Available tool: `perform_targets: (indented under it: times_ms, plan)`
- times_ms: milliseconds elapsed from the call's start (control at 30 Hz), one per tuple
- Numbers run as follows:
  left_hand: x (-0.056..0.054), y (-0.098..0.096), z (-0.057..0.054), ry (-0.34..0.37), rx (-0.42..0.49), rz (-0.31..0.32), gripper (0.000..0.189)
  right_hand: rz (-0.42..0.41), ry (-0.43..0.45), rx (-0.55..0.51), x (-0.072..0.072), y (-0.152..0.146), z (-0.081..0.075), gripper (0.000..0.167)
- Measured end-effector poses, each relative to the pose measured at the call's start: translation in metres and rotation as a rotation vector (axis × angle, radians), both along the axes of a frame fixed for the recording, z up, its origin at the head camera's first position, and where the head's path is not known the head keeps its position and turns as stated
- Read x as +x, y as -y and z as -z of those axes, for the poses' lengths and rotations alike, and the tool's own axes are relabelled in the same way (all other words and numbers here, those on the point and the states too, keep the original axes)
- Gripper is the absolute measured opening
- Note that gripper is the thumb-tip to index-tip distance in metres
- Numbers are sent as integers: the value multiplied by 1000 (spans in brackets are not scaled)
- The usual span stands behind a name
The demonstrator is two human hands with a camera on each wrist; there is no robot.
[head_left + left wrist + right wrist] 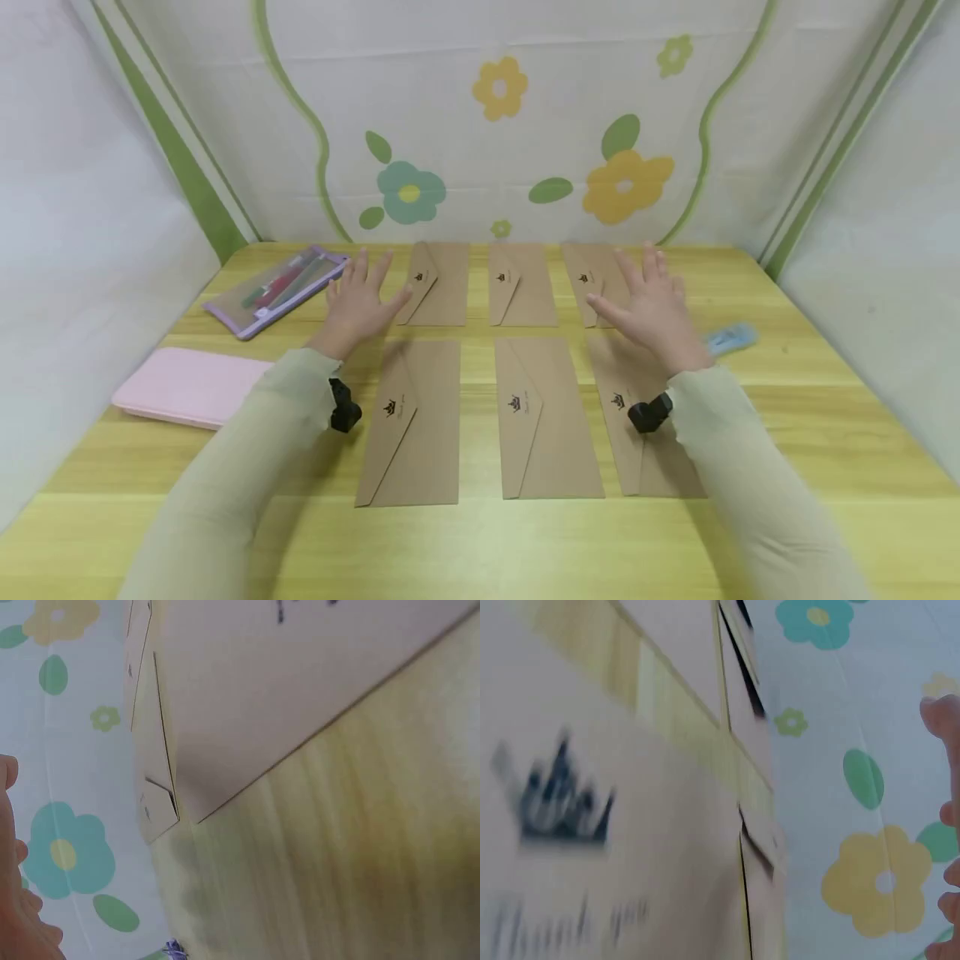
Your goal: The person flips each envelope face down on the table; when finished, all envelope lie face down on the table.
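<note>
Brown paper envelopes lie in two rows of three, each printed with a black crown and small lettering. The front row has a left envelope (pixel 431 433), a middle one (pixel 555 433) and a right one (pixel 667 458). Behind them are a left (pixel 446 292), a middle (pixel 534 292) and a right envelope (pixel 577 267). My left hand (pixel 356 302) hovers with spread fingers left of the back-left envelope, holding nothing. Spread just as wide, my right hand (pixel 656 312) overlaps the right-hand envelopes in the head view. Part of it shows in the right wrist view, fingers (pixel 949 814) away from the paper.
At the back left lies a clear purple-edged zip pouch (pixel 288 287) with pens inside. A pink case (pixel 195 387) sits nearer, partly behind the left sleeve. A small light-blue object (pixel 733 337) rests right of my right hand. Flowered cloth (pixel 450 108) backs the wooden table (pixel 480 550).
</note>
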State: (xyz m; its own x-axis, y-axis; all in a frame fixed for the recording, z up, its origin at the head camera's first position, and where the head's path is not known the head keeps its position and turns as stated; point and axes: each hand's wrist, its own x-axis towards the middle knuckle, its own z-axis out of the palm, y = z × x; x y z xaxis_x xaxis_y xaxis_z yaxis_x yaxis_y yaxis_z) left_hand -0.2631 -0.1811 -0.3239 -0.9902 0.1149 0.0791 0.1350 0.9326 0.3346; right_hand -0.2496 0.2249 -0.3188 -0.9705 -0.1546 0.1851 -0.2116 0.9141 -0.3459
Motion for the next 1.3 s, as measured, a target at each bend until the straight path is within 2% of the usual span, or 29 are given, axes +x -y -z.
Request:
perform_targets:
  times_ms: [200,400,633,800,933,1133,1300]
  plan:
    - [-12,-5,-4,48,159,91,75,5,-5,-116,-4,22,0,90]
    - [-24,-10,-14,59,316,136,66,-72,-64,-157,-12,49,-2,84]
    - [-32,-11,-17,125,494,63,61,-120,-26,-253,-16,85,2,81]
    - [-38,-10,-12,115,568,20,60,-204,-37,-308,-18,108,10,75]
    - [-44,-12,-7,105,606,-16,59,-259,-2,-372,-20,124,17,73]
    - [-51,-10,-3,106,640,-36,54,-243,109,-478,-26,147,28,75]
    - [-60,-4,6,141,658,-15,53,-219,204,-493,-34,160,34,78]
